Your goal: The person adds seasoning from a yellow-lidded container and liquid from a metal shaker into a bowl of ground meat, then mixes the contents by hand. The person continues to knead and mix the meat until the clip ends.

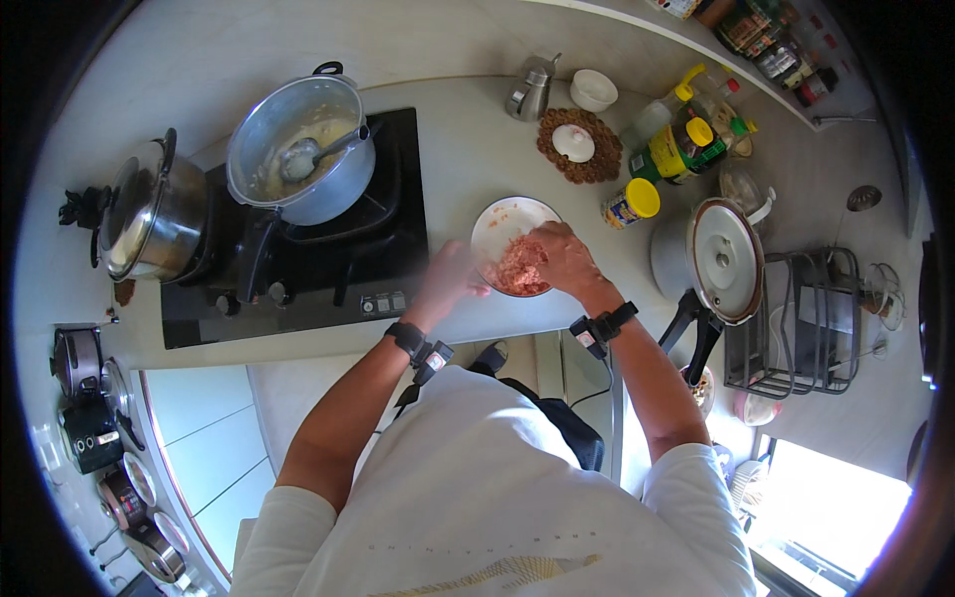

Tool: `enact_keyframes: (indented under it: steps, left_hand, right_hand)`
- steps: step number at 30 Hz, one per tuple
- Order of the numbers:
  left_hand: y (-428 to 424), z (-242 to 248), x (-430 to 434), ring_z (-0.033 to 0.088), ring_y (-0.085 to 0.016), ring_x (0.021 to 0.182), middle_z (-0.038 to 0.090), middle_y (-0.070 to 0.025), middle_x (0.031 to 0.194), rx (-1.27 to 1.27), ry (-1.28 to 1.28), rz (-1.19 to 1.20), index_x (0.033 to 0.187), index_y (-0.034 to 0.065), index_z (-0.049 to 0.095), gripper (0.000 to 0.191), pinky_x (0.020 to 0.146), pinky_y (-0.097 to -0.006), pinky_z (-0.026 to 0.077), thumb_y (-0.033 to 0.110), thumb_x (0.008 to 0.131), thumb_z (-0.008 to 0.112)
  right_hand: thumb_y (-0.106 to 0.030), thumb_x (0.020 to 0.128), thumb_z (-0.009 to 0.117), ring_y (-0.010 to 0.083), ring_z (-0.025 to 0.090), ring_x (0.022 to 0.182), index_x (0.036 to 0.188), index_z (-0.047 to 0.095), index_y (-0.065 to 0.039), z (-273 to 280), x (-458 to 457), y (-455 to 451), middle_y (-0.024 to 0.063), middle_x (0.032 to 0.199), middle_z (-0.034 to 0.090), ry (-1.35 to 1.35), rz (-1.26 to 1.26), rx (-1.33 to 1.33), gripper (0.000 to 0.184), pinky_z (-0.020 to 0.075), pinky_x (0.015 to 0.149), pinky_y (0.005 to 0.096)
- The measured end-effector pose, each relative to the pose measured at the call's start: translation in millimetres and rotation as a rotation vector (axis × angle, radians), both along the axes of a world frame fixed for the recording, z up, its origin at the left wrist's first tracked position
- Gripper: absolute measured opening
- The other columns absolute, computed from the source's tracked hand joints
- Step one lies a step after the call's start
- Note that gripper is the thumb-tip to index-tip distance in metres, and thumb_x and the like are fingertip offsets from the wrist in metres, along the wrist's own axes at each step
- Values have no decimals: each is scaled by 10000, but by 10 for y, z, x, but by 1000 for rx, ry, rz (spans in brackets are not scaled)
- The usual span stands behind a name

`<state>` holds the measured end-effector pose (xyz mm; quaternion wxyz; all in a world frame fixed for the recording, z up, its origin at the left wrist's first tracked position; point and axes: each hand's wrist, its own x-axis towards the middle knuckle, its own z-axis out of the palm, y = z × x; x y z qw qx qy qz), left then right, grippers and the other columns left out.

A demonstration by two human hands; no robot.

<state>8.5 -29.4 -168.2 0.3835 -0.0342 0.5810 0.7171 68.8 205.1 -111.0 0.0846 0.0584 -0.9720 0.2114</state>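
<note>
A white bowl (512, 212) with a dark rim stands on the counter before me, holding raw minced meat (517, 269). My right hand (565, 257) reaches over its right side, with the fingers in the meat. Whether they grip any of it is hidden. Motion blurs my left hand (450, 276) at the bowl's left edge, beside the hob, so its grasp is unclear. Up and to the left, an aluminium pot (322, 205) sits on the hob (351, 269). A metal ladle (302, 159) rests in the pale, wet contents of that pot.
A lidded steel pot (153, 216) occupies the hob's left side. Right of the bowl are a yellow-capped jar (630, 203), several bottles (675, 149), a pressure cooker (720, 261) and a wire rack (794, 321). Behind the bowl, a white lid (574, 142) lies on a brown trivet (606, 166).
</note>
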Motion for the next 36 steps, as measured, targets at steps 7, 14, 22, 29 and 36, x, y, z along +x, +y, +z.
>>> enact_keyframes:
  steps: [7, 14, 22, 29, 36]
  left_hand:
    - [13, -109, 20, 766, -316, 732, 693, -237, 1027, -47, 75, 3, 1346, -2, 432, 332, 639, -392, 676, 121, 1066, 560]
    - [46, -359, 91, 763, -234, 705, 726, -164, 826, -589, 895, -21, 1159, -26, 603, 206, 580, -342, 627, 97, 1001, 651]
    - [19, 73, 207, 691, -324, 782, 653, -134, 903, -582, 1312, 47, 1025, 51, 723, 99, 706, -427, 575, 97, 937, 718]
    - [44, 253, 164, 675, -313, 814, 598, -122, 925, -617, 1152, -76, 1084, 86, 695, 173, 727, -424, 571, 71, 917, 738]
    - [112, -206, -87, 739, -213, 777, 658, -136, 993, -554, 821, -12, 1383, 109, 521, 522, 616, -332, 631, 0, 912, 721]
  right_hand:
    - [-83, 852, 668, 412, 629, 1143, 1353, 522, -25, -296, -174, -275, 253, 1292, 546, -442, -204, 139, 525, 588, 922, 444]
    - [-185, 793, 708, 366, 611, 1064, 1213, 653, -5, -602, -262, -556, 186, 1298, 589, 110, -60, 221, 460, 577, 924, 460]
    - [-241, 819, 734, 364, 554, 1232, 1198, 706, -134, -541, -373, -287, 136, 1312, 603, -269, 34, 459, 395, 490, 1065, 458]
    - [-207, 832, 747, 442, 530, 1293, 1420, 553, -91, -365, -103, 7, 287, 1334, 558, -349, -313, -31, 630, 458, 1098, 481]
    - [-215, 917, 623, 443, 684, 1053, 1261, 595, 48, -703, -216, -164, 271, 1094, 674, -243, -190, 16, 434, 580, 891, 468]
